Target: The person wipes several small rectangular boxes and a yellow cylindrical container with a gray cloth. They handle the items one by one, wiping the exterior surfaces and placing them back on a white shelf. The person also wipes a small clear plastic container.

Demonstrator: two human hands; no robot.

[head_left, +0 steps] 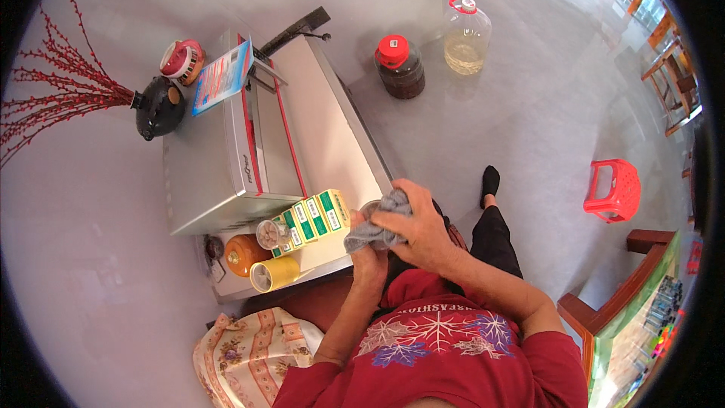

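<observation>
My right hand (419,230) is closed on a crumpled grey cloth (370,236) and presses it around a small clear container (367,210). From below, my left hand (368,263) grips that container; the cloth and my fingers hide most of it, so its exact kind does not show. Both hands are in front of my chest, beside the edge of a white-topped cabinet (332,113). Closest to them on this top is a row of yellow, green and white boxes (313,219). A clear jar with brownish contents (272,234) and a yellow canister (276,274) are beside the boxes.
A silver appliance (208,159) with a blue-and-white leaflet (223,79) on it takes up the cabinet's left. An orange round pot (245,255) is near the wall. On the floor are a red-lidded jar (400,72), a large clear jug (467,38) and a red stool (615,189).
</observation>
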